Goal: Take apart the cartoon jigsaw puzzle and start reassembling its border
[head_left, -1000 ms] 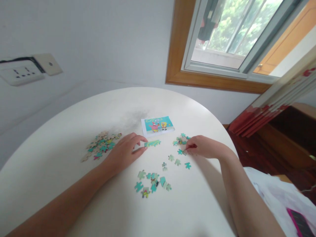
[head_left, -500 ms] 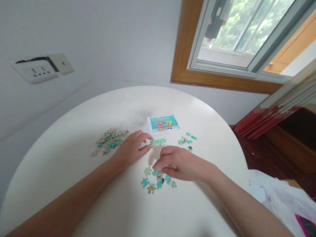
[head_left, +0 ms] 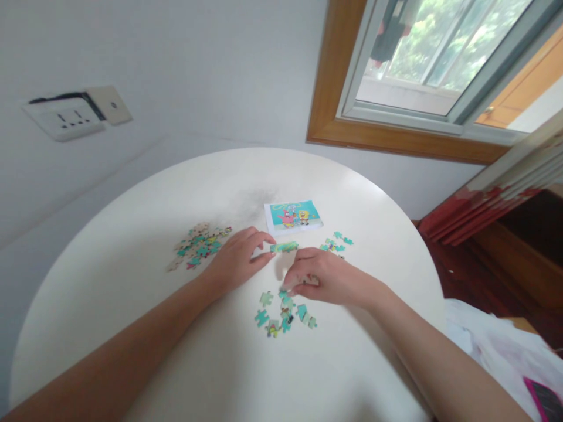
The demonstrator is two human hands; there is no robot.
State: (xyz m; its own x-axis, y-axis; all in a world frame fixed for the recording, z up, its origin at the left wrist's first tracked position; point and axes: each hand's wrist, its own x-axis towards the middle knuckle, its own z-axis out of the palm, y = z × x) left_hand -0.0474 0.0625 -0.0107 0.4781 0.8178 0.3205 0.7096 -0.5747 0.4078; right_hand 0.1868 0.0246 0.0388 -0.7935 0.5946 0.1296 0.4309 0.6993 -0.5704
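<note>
Curled palm-down, the right hand (head_left: 328, 278) sets its fingertips (head_left: 290, 287) on the far edge of a loose cluster of teal puzzle pieces (head_left: 284, 313) lying near the middle of the round white table (head_left: 176, 351). Whether a piece is pinched under those fingers I cannot tell, since the hand hides it. Just to the left and a little farther off, the left hand (head_left: 237, 261) rests flat with thumb and forefinger apart. Their tips sit at the left end of a short joined strip of pieces (head_left: 284, 247), steadying it rather than clamping it. From where I stand the work looks like puzzle building, at the step of choosing one piece from the near cluster to match that strip. The next move, I'd judge, calls for a clean pinch on a single piece without dragging its neighbours, then a turn to line up its tabs, with the strip held flat. Beyond the strip lies a small picture card (head_left: 293, 215) showing cartoon figures. To its right is a little group of pieces (head_left: 336, 243), and well to the left a bigger unsorted heap (head_left: 197, 246). A wall socket (head_left: 65, 117) sits on the far left, and a wood-framed window (head_left: 417, 58) on the far right.
</note>
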